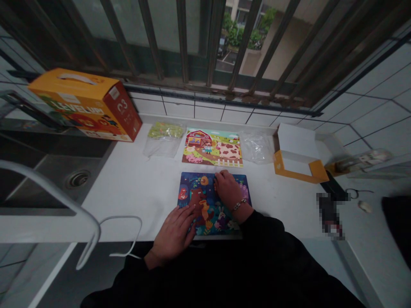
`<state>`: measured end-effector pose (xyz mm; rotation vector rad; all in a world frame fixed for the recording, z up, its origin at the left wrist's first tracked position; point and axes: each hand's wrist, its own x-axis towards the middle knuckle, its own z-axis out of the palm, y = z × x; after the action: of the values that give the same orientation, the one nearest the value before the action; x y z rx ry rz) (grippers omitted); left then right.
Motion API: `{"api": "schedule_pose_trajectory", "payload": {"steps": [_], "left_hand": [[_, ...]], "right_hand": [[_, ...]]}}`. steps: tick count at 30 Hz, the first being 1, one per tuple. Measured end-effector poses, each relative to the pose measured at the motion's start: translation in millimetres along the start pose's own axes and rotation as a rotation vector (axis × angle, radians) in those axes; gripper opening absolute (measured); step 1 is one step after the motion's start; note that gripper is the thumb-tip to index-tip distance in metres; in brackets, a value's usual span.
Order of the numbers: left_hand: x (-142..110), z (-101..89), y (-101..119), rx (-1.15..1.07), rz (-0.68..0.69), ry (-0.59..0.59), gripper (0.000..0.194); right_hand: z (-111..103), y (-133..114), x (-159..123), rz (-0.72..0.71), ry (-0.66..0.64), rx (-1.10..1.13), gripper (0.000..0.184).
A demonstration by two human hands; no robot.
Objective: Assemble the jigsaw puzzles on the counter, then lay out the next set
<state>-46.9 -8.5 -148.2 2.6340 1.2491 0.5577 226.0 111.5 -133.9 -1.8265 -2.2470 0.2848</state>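
Note:
A dark blue picture puzzle (204, 195) with a bear, a rabbit and other animals lies flat near the counter's front edge. My left hand (176, 229) rests on its lower left part, fingers stretched out and flat. Over the upper right part is my right hand (228, 187), its fingers bent together with the tips down on the surface. Whatever is under those fingertips, if anything, is hidden. Just behind lies a farm picture puzzle (212, 147) with a barn, a cow and pigs.
Plastic bags (165, 137) flank the farm picture, the left one with something green inside. An orange carton (86, 105) stands left beside the sink (96, 171). An opened orange-and-white box (297, 156) sits at right. A white cable or hose (64, 199) curves in front left.

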Motion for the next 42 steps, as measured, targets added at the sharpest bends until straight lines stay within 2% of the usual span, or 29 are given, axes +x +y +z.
{"api": "schedule_pose_trajectory", "payload": {"steps": [6, 10, 15, 19, 22, 26, 28, 31, 34, 39, 42], "left_hand": [[0, 0.9, -1, 0.014, -0.014, -0.025, 0.037], [2, 0.4, -3, 0.038, 0.003, -0.087, 0.056], [9, -1.8, -5, 0.105, 0.089, -0.122, 0.077], [14, -1.9, -6, 0.131, 0.109, -0.134, 0.081], [13, -0.3, -7, 0.139, 0.128, -0.129, 0.081], [15, 0.3, -7, 0.108, 0.129, -0.138, 0.08], [20, 0.4, -4, 0.081, 0.132, -0.162, 0.08], [29, 3.0, 4, 0.048, 0.145, -0.205, 0.083], [35, 8.6, 11, 0.03, 0.154, -0.238, 0.086], [34, 15.5, 14, 0.01, 0.134, -0.222, 0.088], [31, 14.7, 15, 0.01, 0.132, -0.209, 0.09]], "right_hand": [[9, -8, -24, -0.012, 0.051, -0.069, 0.049], [14, -4, -37, -0.058, 0.016, -0.026, 0.06], [14, -2, -41, -0.061, -0.012, -0.004, 0.064], [12, -2, -40, -0.068, -0.003, 0.019, 0.063], [1, 13, -37, -0.047, 0.062, 0.038, 0.052], [-24, 54, -34, 0.129, 0.227, 0.028, 0.042], [-33, 71, -32, 0.124, 0.217, 0.033, 0.043], [-31, 81, -23, 0.071, 0.17, 0.052, 0.048], [-21, 79, 0, 0.111, 0.127, 0.073, 0.059], [-6, 82, 47, 0.166, 0.046, 0.051, 0.074], [-2, 90, 61, 0.128, 0.029, 0.013, 0.073]]}}
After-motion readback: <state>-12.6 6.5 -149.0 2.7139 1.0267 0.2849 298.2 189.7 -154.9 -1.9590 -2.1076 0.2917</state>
